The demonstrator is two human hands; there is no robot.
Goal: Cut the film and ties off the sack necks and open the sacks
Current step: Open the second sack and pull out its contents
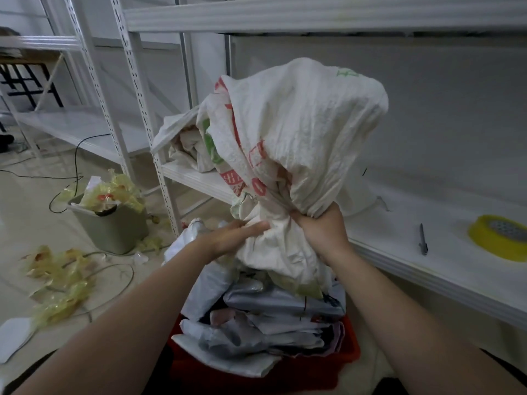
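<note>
The sack is white with red and green print on it. The crate is red, and the mail bags in it are grey and white. The tape roll is yellow. The bin is dull green, with yellow film in it. The shelves are white.

white woven sack in right hand, left hand flat against it, above red crate

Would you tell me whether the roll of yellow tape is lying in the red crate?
No, the yellow tape roll lies on the white shelf at the right, near the pen.
</note>
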